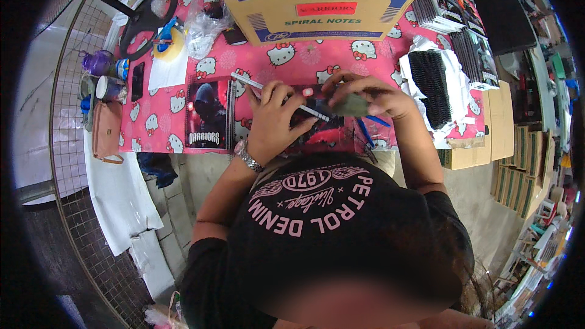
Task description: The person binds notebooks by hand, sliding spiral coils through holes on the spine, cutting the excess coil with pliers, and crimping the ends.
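My left hand [275, 113] is closed over a narrow white strip with dark marks [316, 114], which slants across a dark red-and-black notebook [317, 140]. My right hand [390, 102] grips a greenish-grey piece [351, 106], smeared by motion, so its kind is unclear. Just below that hand lies a blue-handled tool, seemingly pliers [367, 132], partly hidden. A spiral notebook [208, 113] with a hooded figure on its cover rests to the left of my left hand, its black coil along the right side.
A large cardboard box [323, 6] stands at the back of the pink patterned table cover [308, 55]. To the right, black coils [429, 88] lie on white paper beside notebook stacks [472, 58]. On the left are a tape roll [169, 45], a phone [138, 81] and a pink bag [107, 129].
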### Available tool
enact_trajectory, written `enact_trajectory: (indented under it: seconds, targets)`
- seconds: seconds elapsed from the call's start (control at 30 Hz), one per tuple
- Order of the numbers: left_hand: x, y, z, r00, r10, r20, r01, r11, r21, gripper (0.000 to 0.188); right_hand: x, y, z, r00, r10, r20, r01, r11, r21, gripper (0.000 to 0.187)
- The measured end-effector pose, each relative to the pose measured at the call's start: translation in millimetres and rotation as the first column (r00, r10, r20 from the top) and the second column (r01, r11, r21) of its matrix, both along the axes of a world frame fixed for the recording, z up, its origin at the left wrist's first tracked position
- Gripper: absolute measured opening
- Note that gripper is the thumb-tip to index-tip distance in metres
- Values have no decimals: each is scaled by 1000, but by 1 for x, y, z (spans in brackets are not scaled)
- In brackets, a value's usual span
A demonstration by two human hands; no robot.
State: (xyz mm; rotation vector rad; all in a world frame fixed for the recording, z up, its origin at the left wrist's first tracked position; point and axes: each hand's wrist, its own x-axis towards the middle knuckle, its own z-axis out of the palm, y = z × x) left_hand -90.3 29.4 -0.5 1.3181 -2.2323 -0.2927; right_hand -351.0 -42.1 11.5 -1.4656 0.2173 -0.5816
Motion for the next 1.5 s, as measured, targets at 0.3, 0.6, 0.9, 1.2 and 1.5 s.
enact_trajectory:
  seconds: [0.3, 0.6, 0.9, 1.2, 1.5]
  targets:
    - [4, 0, 0, 1000, -1, 6, 1, 1000, 4, 39, 14, -6, -1, 891, -213, -400, 39, 915, -401, 54]
    - [6, -1, -2, 1000, -12, 11, 12, 1000, -16, 47, 18, -6, 2, 965, -94, -243, 49, 981, -186, 58]
    - [12, -4, -2, 999, 15, -49, -14, 1000, 20, 46, 24, -12, 6, 971, -37, -236, -25, 966, -257, 55]
    - [49, -25, -2, 997, 75, 15, -74, 996, -52, 41, 37, -15, 4, 977, -36, -212, 30, 999, -34, 52]
    - [27, -15, -4, 995, 99, -10, -99, 995, -15, 42, 33, -11, 8, 969, 89, 231, -134, 972, 191, 52]
